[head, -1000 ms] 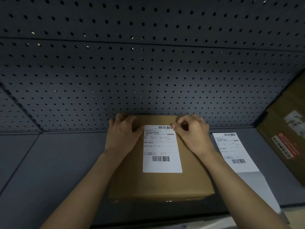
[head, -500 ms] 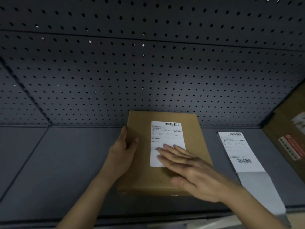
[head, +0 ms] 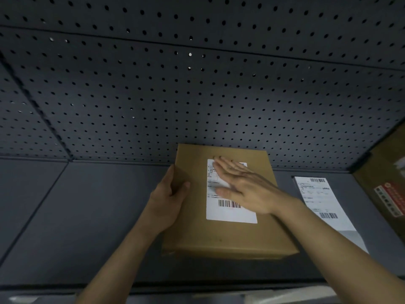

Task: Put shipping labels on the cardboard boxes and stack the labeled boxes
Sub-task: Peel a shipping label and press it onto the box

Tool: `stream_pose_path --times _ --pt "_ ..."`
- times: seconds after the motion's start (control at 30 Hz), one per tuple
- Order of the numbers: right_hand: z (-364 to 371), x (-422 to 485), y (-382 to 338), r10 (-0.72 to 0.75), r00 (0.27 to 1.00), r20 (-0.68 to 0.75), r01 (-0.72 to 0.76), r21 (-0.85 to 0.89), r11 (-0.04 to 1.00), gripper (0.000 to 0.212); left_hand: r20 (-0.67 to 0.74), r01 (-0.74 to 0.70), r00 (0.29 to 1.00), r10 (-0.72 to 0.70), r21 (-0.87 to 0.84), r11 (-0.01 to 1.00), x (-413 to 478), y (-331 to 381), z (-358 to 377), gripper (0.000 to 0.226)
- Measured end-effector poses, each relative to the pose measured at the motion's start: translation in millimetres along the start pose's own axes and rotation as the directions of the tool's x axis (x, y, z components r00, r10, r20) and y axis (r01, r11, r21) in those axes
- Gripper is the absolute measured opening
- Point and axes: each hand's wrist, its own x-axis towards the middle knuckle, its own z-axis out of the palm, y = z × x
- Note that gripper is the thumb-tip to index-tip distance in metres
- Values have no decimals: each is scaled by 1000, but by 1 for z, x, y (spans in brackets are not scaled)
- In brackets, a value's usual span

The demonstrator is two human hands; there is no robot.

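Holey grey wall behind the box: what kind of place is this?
Probably a parcel-packing station. The dark grey perforated pegboard wall backs a grey worktop, a brown cardboard box carries a white barcoded shipping label, and a second white paper label lies to its right.

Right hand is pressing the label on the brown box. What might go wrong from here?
The right hand covers only the upper part of the white shipping label; the lower edge may stay loose.
The left hand grips just the brown cardboard box by its left edge, so hard pressing might skew it.
The white label strip lies close on the right; the forearm may snag it.
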Motion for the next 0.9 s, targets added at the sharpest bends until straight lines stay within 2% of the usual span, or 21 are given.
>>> stream_pose_path --times 0.07,0.17,0.3,0.4,0.57,0.77,0.9 --pt "-3 7 3 28 1000 -12 -28 37 999 93 5 7 1000 -7 -3 1000 0 0 0 71" --pt "-6 10 2 49 999 -20 -47 87 995 93 9 22 1000 -22 1 1000 0 1 1 68" --pt "-6 6 -4 67 995 -78 -58 115 992 97 3 40 999 -40 -9 999 0 -1 1 85" --pt "-5 2 -12 49 988 -148 -40 65 997 98 -12 46 999 -46 -32 998 -1 1 3 75" --pt "8 -2 -29 19 997 -69 -23 -66 998 104 -22 39 999 -41 -70 997 -4 1 5 69" --pt "15 -8 -32 -19 997 -70 11 -107 994 110 -69 -28 997 18 -146 989 -6 9 10 41" --pt "21 -24 -48 -45 996 -73 37 -108 993 111 -73 -26 997 14 -158 987 -6 10 10 36"
